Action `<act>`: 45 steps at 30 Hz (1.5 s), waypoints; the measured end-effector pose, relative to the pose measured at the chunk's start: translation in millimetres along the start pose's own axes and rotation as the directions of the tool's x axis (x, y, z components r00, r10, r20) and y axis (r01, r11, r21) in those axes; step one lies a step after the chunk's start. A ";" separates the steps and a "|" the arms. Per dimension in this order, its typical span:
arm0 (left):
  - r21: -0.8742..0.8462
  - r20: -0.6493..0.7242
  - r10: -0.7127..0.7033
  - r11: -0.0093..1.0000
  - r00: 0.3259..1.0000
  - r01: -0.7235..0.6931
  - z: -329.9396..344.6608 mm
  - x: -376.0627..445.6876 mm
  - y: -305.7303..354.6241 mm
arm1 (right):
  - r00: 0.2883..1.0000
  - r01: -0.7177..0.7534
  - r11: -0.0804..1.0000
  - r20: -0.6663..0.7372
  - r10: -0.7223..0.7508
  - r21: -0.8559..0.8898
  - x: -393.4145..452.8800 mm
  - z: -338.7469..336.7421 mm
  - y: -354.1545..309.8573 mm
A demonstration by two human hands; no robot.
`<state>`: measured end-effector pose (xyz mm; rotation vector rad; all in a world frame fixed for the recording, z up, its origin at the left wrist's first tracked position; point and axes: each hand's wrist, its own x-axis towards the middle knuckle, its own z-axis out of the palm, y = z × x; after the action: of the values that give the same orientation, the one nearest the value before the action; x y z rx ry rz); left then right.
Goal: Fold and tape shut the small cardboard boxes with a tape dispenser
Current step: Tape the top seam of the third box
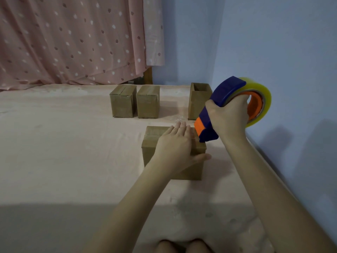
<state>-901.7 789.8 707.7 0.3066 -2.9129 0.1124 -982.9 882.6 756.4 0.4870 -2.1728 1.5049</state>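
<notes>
A small brown cardboard box (151,143) stands on the pink surface in front of me with its top flaps folded down. My left hand (175,145) lies flat on its top, fingers straight, thumb over the right edge. My right hand (228,115) grips a blue and orange tape dispenser (226,92) that carries a roll of clear yellowish tape (262,94). The dispenser's orange nose touches the far right edge of the box top, just beyond my left fingertips.
Two closed, taped boxes (123,101) (148,101) stand side by side farther back. An open upright box (198,101) stands to their right, near the blue wall (273,52). A pink dotted cloth (73,39) hangs behind. My knees (184,246) show at the bottom edge.
</notes>
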 end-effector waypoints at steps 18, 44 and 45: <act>-0.006 -0.111 0.014 1.000 0.994 -0.015 2.8 -1.2 14.8 | 1.000 0.010 1.000 -0.016 -0.010 -0.005 -5.5 -4.0 -0.6; -0.069 -0.144 0.023 0.997 0.989 -0.033 4.9 -0.2 13.6 | 0.935 -0.251 0.853 -0.113 0.336 0.457 18.5 -54.2 30.5; -0.067 -0.138 0.020 0.997 0.990 -0.030 4.6 0.0 13.7 | 0.942 -0.235 0.876 -0.123 0.311 0.422 16.0 -51.3 33.0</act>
<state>-905.6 802.7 702.5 0.2407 -2.7771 0.0358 -1005.2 941.5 755.0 0.1514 -1.8431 2.0820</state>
